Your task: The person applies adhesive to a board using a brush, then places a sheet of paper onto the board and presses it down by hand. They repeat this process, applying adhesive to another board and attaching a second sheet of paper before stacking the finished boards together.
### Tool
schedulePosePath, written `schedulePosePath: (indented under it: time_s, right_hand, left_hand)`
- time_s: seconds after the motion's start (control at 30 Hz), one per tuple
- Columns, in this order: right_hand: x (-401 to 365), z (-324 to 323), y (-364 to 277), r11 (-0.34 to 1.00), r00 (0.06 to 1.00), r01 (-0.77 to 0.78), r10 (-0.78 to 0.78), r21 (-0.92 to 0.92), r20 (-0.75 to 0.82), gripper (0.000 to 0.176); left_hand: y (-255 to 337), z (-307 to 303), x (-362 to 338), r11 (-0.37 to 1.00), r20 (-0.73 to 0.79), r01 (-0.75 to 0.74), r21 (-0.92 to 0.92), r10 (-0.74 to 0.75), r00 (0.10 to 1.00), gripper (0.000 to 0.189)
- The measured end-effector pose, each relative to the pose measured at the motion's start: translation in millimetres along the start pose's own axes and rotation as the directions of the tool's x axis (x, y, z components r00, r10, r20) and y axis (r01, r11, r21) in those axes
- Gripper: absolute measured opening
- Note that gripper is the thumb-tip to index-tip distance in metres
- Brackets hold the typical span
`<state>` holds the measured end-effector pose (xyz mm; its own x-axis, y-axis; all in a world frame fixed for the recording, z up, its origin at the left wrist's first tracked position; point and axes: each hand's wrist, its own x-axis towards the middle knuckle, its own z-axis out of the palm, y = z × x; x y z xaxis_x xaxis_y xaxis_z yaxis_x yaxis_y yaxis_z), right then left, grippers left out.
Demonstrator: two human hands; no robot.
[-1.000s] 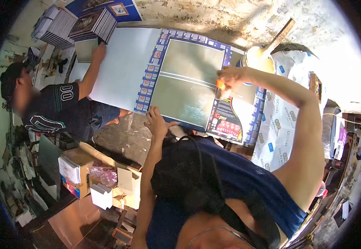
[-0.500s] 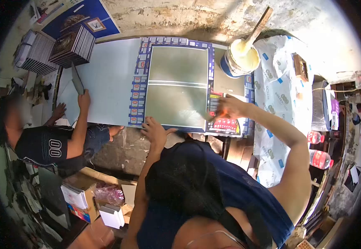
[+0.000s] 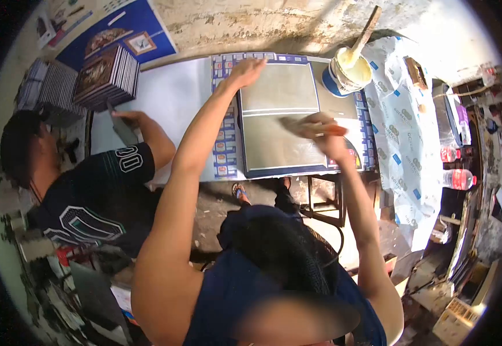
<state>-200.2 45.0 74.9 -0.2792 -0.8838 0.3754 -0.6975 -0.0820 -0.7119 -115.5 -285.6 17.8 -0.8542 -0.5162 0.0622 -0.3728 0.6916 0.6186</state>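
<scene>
My left hand (image 3: 247,73) reaches to the far left corner of a grey-beige sheet (image 3: 279,89) with white lines across it, fingers stretched out over its edge. My right hand (image 3: 333,141) is closed around the orange handle of a brush (image 3: 300,126). Motion blurs the brush's broad grey head, which is over the sheet's nearer half. Under the sheet lies blue printed paper (image 3: 225,151) with repeated small labels. A white and blue bucket (image 3: 337,81) of cream-coloured paste stands at the back right, with a wooden stick (image 3: 368,27) in it.
At the left, a person in a black shirt (image 3: 98,190) holds a dark flat piece (image 3: 125,131) near a stack of framed-looking boards (image 3: 106,78). Patterned plastic wrap (image 3: 398,109) covers the surface on the right; bottles (image 3: 458,179) lie beyond. A stool (image 3: 326,199) stands below the table edge.
My left hand has moved from the sheet's near edge to its far left corner. My right hand has swung the brush leftward over the sheet. The other person has leaned in.
</scene>
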Motion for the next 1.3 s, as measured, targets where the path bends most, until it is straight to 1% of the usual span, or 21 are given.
schedulePosePath:
  time_s: [0.03, 0.07, 0.1, 0.13, 0.2, 0.3, 0.37, 0.5, 0.6, 0.67, 0.73, 0.8, 0.83, 0.93, 1.0, 1.03, 1.07, 1.13, 1.17, 1.27, 1.3]
  right_hand:
    - [21.8, 19.9, -14.1, 0.971, 0.952, 0.233, -0.218, -0.046, 0.217, 0.018]
    - [30.2, 47.4, -13.6, 0.97, 0.953, 0.229, -0.205, -0.087, 0.224, 0.014]
    - [43.9, 60.5, -19.6, 0.913, 0.925, 0.302, -0.211, -0.273, 0.316, 0.014]
    - [57.3, 71.3, -20.0, 0.897, 0.936, 0.245, -0.119, -0.369, 0.331, 0.015]
    - [88.0, 90.5, 0.2, 0.897, 0.96, 0.177, -0.067, -0.405, 0.272, 0.018]
    - [119.1, 138.5, 38.4, 0.875, 0.997, 0.073, -0.057, -0.479, 0.048, 0.023]
    - [98.1, 193.7, 58.7, 0.847, 0.987, 0.138, -0.077, -0.513, 0.139, 0.024]
    - [56.2, 183.5, -15.6, 0.889, 0.861, 0.35, -0.181, -0.296, 0.475, 0.026]
    - [75.4, 152.0, -13.7, 0.894, 0.922, 0.262, -0.12, -0.364, 0.369, 0.029]
    - [96.8, 147.8, 20.8, 0.882, 0.983, 0.184, -0.175, -0.434, 0.06, 0.025]
    - [93.1, 158.5, 37.7, 0.904, 0.998, 0.022, 0.007, -0.427, 0.066, 0.02]
    - [56.4, 180.5, 33.2, 0.94, 0.989, 0.05, 0.001, -0.339, 0.15, 0.017]
    - [35.3, 183.7, 23.7, 0.961, 0.977, 0.132, -0.084, -0.243, 0.196, 0.03]
    - [11.4, 157.8, -3.5, 0.979, 0.948, 0.178, -0.142, -0.103, 0.284, 0.023]
    - [24.2, 134.0, -8.0, 0.98, 0.99, 0.116, -0.101, -0.163, 0.097, 0.019]
    - [28.5, 128.8, -4.2, 0.946, 0.997, 0.07, -0.063, -0.318, 0.034, 0.02]
    - [33.0, 124.4, -16.0, 0.917, 0.995, -0.065, 0.031, -0.394, -0.092, 0.015]
    - [-4.3, 151.3, 30.5, 0.933, 0.967, 0.045, 0.049, -0.356, 0.252, 0.035]
    - [-13.9, 153.9, -7.1, 0.936, 0.984, 0.048, 0.017, -0.349, 0.179, 0.038]
    - [-54.6, 144.6, -52.0, 0.957, 0.932, 0.059, 0.05, -0.285, 0.36, 0.032]
    - [-59.4, 135.0, -62.8, 0.962, 0.92, 0.059, 0.052, -0.268, 0.389, 0.032]
  left_hand:
    - [6.6, 3.4, 15.4, 0.987, 0.142, 0.054, 0.15, -0.075, 0.987, 0.075]
    - [13.0, 5.4, 27.1, 0.95, 0.261, 0.088, 0.299, -0.17, 0.95, 0.081]
    - [23.5, -4.1, 25.9, 0.943, 0.407, 0.14, 0.302, -0.26, 0.875, 0.09]
    - [21.7, -1.2, 30.2, 0.938, 0.446, 0.148, 0.314, -0.284, 0.849, 0.091]
    - [12.0, 1.9, 41.9, 0.92, 0.514, 0.164, 0.355, -0.338, 0.789, 0.095]
    - [-24.7, 26.1, 64.0, 0.979, 0.551, 0.178, 0.103, -0.205, 0.809, 0.104]
    - [-31.8, 29.7, 68.7, 0.976, 0.629, 0.182, 0.117, -0.215, 0.747, 0.099]
    - [-24.0, 13.1, 63.8, 0.99, 0.58, 0.069, 0.122, -0.127, 0.804, 0.102]
    - [-22.8, 17.3, 68.7, 0.986, 0.588, 0.078, 0.146, -0.15, 0.795, 0.1]
    - [-23.2, 21.5, 70.4, 0.98, 0.605, 0.083, 0.179, -0.176, 0.777, 0.098]
    - [-21.3, 24.9, 70.1, 0.975, 0.612, 0.087, 0.203, -0.196, 0.766, 0.097]
    - [-22.2, 23.9, 69.8, 0.977, 0.594, 0.099, 0.191, -0.195, 0.78, 0.096]
    - [-22.6, 22.5, 66.0, 0.984, 0.573, 0.096, 0.149, -0.165, 0.803, 0.097]
    - [-28.9, 25.2, 60.6, 0.994, 0.535, 0.071, 0.087, -0.107, 0.838, 0.097]
    - [-30.8, 29.6, 61.0, 0.987, 0.577, 0.05, 0.155, -0.131, 0.806, 0.093]
    - [-29.1, 31.0, 58.7, 0.979, 0.607, 0.04, 0.198, -0.154, 0.78, 0.091]
    - [-16.5, 21.2, 53.1, 0.965, 0.65, 0.035, 0.259, -0.201, 0.733, 0.089]
    - [3.2, 1.8, 44.3, 0.923, 0.713, 0.007, 0.385, -0.302, 0.633, 0.085]
    - [-22.5, 29.5, 62.4, 0.916, 0.714, -0.074, 0.393, -0.253, 0.653, 0.08]
    - [-43.9, 56.5, 73.0, 0.817, 0.704, -0.258, 0.516, -0.233, 0.671, 0.077]
    - [-37.5, 53.2, 59.7, 0.801, 0.665, -0.281, 0.528, -0.185, 0.723, 0.075]
